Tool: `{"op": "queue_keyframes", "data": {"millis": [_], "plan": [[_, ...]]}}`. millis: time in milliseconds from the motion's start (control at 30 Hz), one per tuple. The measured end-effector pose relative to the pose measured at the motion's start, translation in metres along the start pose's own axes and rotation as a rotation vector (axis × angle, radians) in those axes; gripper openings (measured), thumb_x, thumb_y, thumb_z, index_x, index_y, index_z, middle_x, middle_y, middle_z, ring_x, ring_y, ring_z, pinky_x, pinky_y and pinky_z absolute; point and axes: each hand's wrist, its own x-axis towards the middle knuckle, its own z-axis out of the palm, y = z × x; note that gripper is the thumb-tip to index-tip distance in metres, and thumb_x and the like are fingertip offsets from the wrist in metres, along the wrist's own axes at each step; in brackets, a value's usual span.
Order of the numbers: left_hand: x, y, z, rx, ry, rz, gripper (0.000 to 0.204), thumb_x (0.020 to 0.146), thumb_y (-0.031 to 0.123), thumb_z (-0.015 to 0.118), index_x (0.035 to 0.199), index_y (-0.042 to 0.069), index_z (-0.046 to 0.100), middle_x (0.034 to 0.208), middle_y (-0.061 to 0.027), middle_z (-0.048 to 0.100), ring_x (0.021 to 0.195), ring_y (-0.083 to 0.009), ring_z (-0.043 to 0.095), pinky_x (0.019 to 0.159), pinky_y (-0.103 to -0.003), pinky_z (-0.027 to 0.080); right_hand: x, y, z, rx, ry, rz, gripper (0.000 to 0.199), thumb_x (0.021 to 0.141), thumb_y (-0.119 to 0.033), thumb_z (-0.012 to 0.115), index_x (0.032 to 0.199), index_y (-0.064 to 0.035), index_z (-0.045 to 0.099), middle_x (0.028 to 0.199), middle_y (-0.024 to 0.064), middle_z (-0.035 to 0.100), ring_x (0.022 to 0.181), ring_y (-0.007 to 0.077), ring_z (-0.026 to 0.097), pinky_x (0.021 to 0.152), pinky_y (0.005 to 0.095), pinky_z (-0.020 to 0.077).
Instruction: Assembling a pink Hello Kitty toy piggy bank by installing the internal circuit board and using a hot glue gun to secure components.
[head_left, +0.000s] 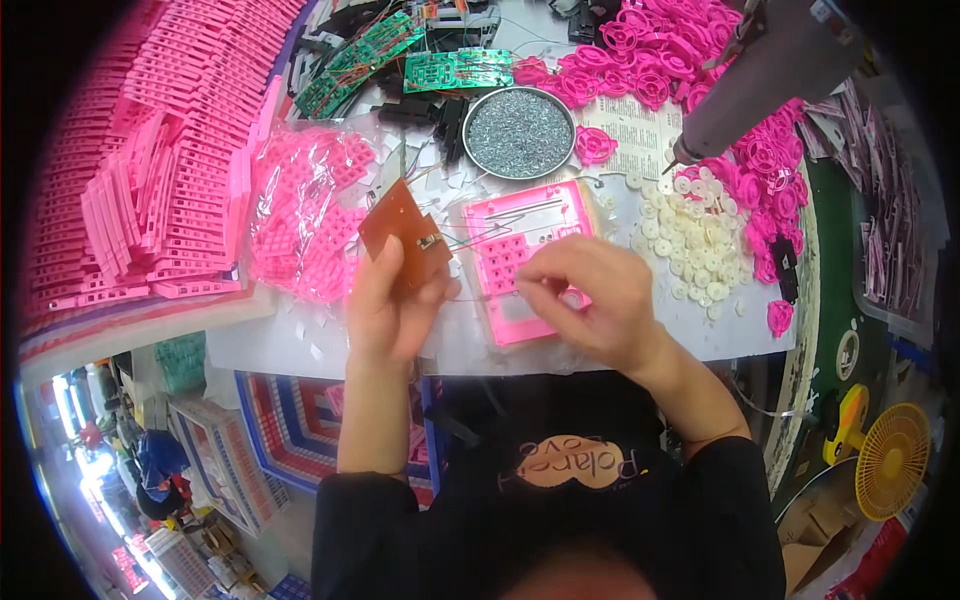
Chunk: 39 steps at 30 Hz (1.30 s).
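My left hand (388,315) grips a brown circuit board (402,228), tilted up, with the thumb on its face and a small component near its right edge. Thin wires run from the board to the right. Over the lower right of a pink plastic casing (530,327), my right hand (605,290) is closed in a pinch. A thin wire (478,299) stretches from near the left hand to these fingertips. The casing lies on the table with a grid of square holes and dark rods across its upper part.
A round tray of screws (520,132) stands behind the casing, beside green circuit boards (458,70). White discs (695,235) and pink ring parts (650,55) are heaped at right, under a hanging electric screwdriver (745,95). Bagged pink parts (305,210) and stacked pink strips (130,190) fill the left.
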Motion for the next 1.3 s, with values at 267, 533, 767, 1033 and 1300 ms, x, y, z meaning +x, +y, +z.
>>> {"op": "queue_keyframes", "data": {"millis": [267, 533, 767, 1033, 1300], "plan": [[-0.008, -0.010, 0.006, 0.089, 0.051, -0.020, 0.050, 0.103, 0.044, 0.051, 0.134, 0.005, 0.052, 0.119, -0.0157, 0.064, 0.098, -0.0276, 0.065, 0.049, -0.030, 0.050, -0.006, 0.011, 0.028, -0.053, -0.072, 0.123, 0.018, 0.078, -0.013, 0.081, 0.085, -0.0040, 0.067, 0.076, 0.0078, 0.065, 0.068, 0.0235, 0.065, 0.062, 0.0357, 0.0509], [-0.023, -0.001, 0.037, 0.412, -0.133, 0.107, 0.045, 0.101, 0.031, 0.060, 0.129, -0.003, 0.053, 0.102, -0.0175, 0.067, 0.069, -0.0173, 0.063, 0.047, -0.026, 0.047, 0.030, -0.008, -0.024, 0.183, 0.035, -0.075, 0.045, 0.077, -0.031, 0.084, 0.105, -0.0013, 0.064, 0.084, 0.0068, 0.068, 0.082, 0.0283, 0.066, 0.078, 0.0379, 0.0503], [-0.045, 0.012, 0.047, 0.695, -0.186, -0.018, 0.028, 0.097, 0.009, 0.064, 0.123, -0.003, 0.063, 0.098, -0.0074, 0.070, 0.073, -0.0115, 0.061, 0.063, -0.024, 0.047, 0.022, -0.035, -0.081, 0.204, -0.904, 0.534, 0.029, 0.100, -0.029, 0.060, 0.111, -0.0023, 0.065, 0.073, 0.0109, 0.068, 0.066, 0.0284, 0.067, 0.067, 0.0385, 0.0530], [-0.039, -0.019, 0.044, 1.135, -0.536, 0.145, 0.017, 0.086, -0.003, 0.071, 0.103, 0.000, 0.068, 0.097, -0.0117, 0.068, 0.087, -0.0247, 0.067, 0.077, -0.034, 0.053, -0.008, -0.036, -0.096, -0.240, -0.828, 0.117, 0.083, 0.087, -0.053, 0.068, 0.146, 0.0011, 0.046, 0.146, 0.0241, 0.045, 0.134, 0.0436, 0.040, 0.112, 0.0509, 0.0347], [-0.061, -0.047, 0.031, 0.976, -0.434, -0.174, 0.032, 0.095, 0.005, 0.065, 0.128, 0.003, 0.061, 0.114, -0.0120, 0.068, 0.097, -0.0249, 0.069, 0.082, -0.037, 0.056, -0.033, -0.010, -0.042, 0.372, -0.693, 0.310, 0.046, 0.090, -0.017, 0.072, 0.133, -0.0037, 0.063, 0.125, 0.0149, 0.061, 0.107, 0.0292, 0.060, 0.095, 0.0367, 0.0503]]}}
